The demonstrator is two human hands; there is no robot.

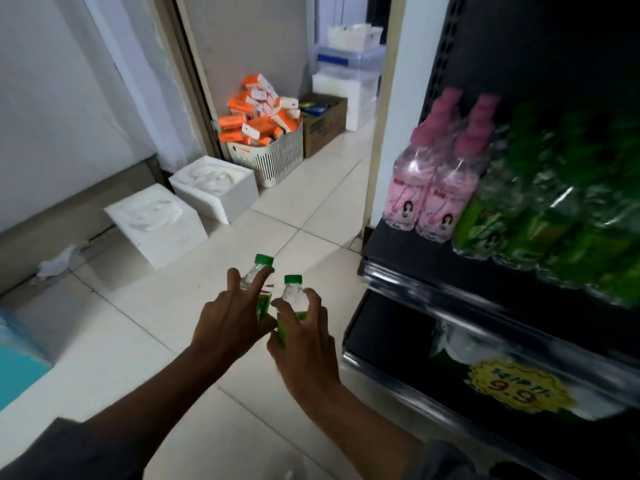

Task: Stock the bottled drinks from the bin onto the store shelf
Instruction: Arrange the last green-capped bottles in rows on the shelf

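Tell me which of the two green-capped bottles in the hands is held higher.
The bottle in the left hand: its green cap stands above and left of the cap of the bottle in the right hand.

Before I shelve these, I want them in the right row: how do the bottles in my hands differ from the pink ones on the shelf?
The held bottles have green caps and labels; the pink bottles have pink caps and labels. The held ones are gripped, one per hand, over the floor; the pink ones stand on the shelf. All are clear plastic.
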